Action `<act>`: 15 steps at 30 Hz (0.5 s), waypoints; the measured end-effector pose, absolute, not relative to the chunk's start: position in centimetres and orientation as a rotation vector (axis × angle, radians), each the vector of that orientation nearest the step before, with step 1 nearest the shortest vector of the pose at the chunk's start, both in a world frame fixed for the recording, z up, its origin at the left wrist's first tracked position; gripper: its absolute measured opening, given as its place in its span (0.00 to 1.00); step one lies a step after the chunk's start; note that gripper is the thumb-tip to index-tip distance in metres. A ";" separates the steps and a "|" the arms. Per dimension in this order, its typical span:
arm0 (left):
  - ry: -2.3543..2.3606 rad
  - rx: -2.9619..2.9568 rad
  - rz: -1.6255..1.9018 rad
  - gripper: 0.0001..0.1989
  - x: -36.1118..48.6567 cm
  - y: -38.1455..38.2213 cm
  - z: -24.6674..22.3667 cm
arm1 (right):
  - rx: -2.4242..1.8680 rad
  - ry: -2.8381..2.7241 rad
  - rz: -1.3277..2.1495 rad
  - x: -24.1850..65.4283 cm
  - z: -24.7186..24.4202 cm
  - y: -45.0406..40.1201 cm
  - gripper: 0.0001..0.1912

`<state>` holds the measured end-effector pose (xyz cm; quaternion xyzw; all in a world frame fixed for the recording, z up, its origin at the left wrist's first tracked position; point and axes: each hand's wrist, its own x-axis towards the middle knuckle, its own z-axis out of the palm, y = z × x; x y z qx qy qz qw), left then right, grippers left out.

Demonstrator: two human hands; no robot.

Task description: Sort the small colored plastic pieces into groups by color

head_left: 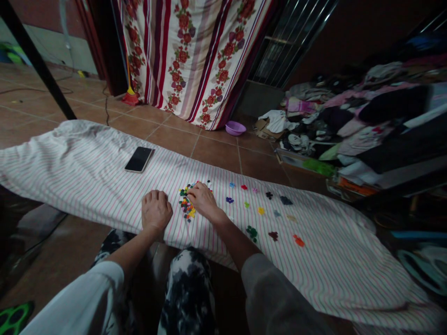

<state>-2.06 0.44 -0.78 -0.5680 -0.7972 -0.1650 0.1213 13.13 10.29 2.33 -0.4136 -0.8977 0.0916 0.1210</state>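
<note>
On the striped cloth (115, 195) lies a mixed pile of small coloured pieces (188, 210). My right hand (202, 199) reaches over this pile, its fingers drawn together at the pieces; whatever is between the fingertips is hidden. Just left of the pile, my left hand (156, 210) rests palm down on the cloth, its fingers lying on it and holding nothing. To the right, small groups sorted by colour are spread out, among them dark green pieces (252, 233), yellow pieces (261, 211), orange pieces (298, 240), dark red pieces (273, 236) and black pieces (269, 195).
A phone (139, 159) lies on the cloth beyond my left hand. Past the table are a floral curtain (195, 56), a red broom (130, 97) and a purple basin (235, 128) on the tiled floor. Heaped clothes (335, 111) fill the right side.
</note>
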 end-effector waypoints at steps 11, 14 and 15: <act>-2.341 -1.674 -0.510 0.09 -2.0 0.5 -0.6 | -1.289 -2.753 0.188 12.6 2.9 9.5 0.12; -2.341 -1.665 -0.507 0.09 -2.0 0.4 -0.7 | -1.310 -2.767 0.209 12.6 2.9 9.6 0.13; -2.339 -1.661 -0.502 0.09 -2.0 0.4 -0.7 | -1.312 -2.772 0.213 12.6 2.9 9.6 0.13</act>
